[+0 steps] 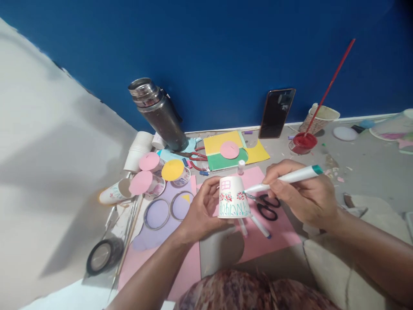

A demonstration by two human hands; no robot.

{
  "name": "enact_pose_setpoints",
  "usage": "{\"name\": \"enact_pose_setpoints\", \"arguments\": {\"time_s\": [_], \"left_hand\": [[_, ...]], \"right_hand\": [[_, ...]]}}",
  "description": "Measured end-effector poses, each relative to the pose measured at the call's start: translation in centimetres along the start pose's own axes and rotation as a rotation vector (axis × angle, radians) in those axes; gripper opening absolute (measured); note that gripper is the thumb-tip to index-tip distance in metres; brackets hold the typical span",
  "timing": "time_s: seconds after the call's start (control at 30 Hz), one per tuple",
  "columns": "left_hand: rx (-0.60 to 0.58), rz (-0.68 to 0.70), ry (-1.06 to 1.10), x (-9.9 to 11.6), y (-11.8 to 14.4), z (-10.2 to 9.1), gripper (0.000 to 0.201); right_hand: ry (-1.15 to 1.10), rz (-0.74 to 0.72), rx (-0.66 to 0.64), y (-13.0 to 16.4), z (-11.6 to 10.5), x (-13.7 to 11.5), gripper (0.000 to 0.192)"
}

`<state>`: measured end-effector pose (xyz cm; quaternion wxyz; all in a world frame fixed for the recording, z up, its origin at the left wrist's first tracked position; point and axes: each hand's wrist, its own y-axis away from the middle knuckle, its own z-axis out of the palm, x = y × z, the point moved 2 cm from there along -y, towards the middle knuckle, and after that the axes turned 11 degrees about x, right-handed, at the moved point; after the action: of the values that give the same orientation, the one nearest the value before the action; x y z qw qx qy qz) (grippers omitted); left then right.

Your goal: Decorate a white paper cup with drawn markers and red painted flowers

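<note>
My left hand (200, 211) grips an upside-down white paper cup (232, 197) painted with a pink window, red flowers and teal grass. My right hand (303, 193) holds a white marker with a teal end (290, 177); its tip touches the cup's right side. Both hands hover over a pink paper sheet (277, 232) on the floor. Black-handled scissors (267, 206) and two more markers (260, 227) lie on that sheet just below the cup.
A steel flask (159, 113) and a phone (276, 113) lean on the blue wall. Cups with pink and yellow paper lids (151, 172), stacked white cups (138, 150), coloured paper (234, 150), tape rolls (102, 256), a red paint pot (303, 143) with a brush lie around.
</note>
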<state>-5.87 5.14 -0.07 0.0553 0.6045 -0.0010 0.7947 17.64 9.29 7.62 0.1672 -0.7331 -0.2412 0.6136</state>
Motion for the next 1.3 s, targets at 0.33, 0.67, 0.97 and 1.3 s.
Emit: {"name": "enact_pose_setpoints", "arguments": {"time_s": [0.33,0.67,0.97,1.3], "left_hand": [[0.001,-0.01,0.014,-0.18,0.06,-0.18,0.091],[-0.004,-0.019,0.021,0.36,-0.16,0.08,0.09],[-0.002,-0.014,0.064,0.27,-0.12,0.12,0.089],[0.002,-0.021,0.056,0.5,-0.15,0.2,0.088]], "right_hand": [[-0.007,-0.012,0.01,-0.03,-0.11,-0.14,0.018],[0.001,0.002,-0.032,0.28,-0.06,-0.15,0.012],[-0.002,-0.005,-0.028,0.21,-0.14,-0.09,0.013],[0.01,0.023,-0.061,0.34,-0.17,-0.02,0.013]]}}
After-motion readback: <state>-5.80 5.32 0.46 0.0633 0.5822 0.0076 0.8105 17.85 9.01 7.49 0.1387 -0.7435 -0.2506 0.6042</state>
